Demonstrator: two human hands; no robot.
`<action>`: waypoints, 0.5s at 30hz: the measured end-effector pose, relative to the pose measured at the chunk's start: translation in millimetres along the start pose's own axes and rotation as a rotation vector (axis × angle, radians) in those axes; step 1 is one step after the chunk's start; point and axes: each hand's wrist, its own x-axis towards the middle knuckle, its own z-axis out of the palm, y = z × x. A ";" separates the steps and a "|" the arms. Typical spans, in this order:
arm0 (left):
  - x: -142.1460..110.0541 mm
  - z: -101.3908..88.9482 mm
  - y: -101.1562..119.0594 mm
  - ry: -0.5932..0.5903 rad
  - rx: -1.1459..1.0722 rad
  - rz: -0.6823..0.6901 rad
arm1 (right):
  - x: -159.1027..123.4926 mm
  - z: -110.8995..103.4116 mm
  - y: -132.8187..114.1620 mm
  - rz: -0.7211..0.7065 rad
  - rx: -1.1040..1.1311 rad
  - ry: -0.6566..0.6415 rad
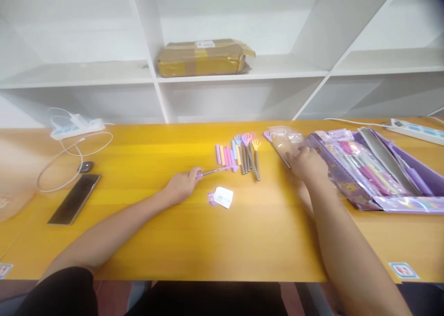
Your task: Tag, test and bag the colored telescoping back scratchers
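Observation:
My left hand [181, 186] is closed round the purple grip of a telescopic back scratcher [211, 171]. Its metal rod points right, toward several loose pastel handle grips [225, 155] lying in a row. Beside those lie several back scratchers [248, 156] with metal rods and blue, purple, pink and yellow claw heads. My right hand [308, 164] is curled by crumpled clear plastic bags [285, 136]; its fingertips are blurred and what they hold is hidden. Just left of it rests another purple-headed back scratcher [278, 148].
A purple box [374, 203] with packaged back scratchers stands open at right. A white tag [224, 197] lies near the middle. Leftward are a phone [74, 199], a black mouse [86, 167], cables and a power strip [78, 127]. A taped parcel [204, 59] sits on the shelf.

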 end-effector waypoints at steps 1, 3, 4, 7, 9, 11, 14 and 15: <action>0.0 -0.2 0.0 -0.004 0.000 -0.004 | 1.5 4.2 4.3 0.013 -0.008 -0.032; 0.0 -0.9 0.3 -0.017 -0.003 -0.020 | 4.1 9.6 8.5 0.035 -0.001 -0.066; 0.1 -1.3 0.6 -0.026 -0.007 -0.029 | 5.5 10.8 8.8 0.049 0.012 -0.078; -0.2 -2.9 1.7 -0.045 -0.018 -0.047 | 9.5 9.9 7.1 0.115 0.071 -0.122; -0.6 -3.7 2.3 -0.050 -0.022 -0.049 | 11.0 7.3 6.2 0.165 0.125 -0.122; -0.8 -4.1 2.5 -0.047 -0.022 -0.052 | 11.1 3.7 6.2 0.195 0.178 -0.105; -0.3 -3.1 2.1 -0.045 -0.023 -0.050 | 9.1 -3.5 6.0 0.186 0.237 -0.075; 0.0 -2.3 1.5 -0.043 -0.025 -0.049 | 8.3 -6.5 5.4 0.175 0.256 -0.061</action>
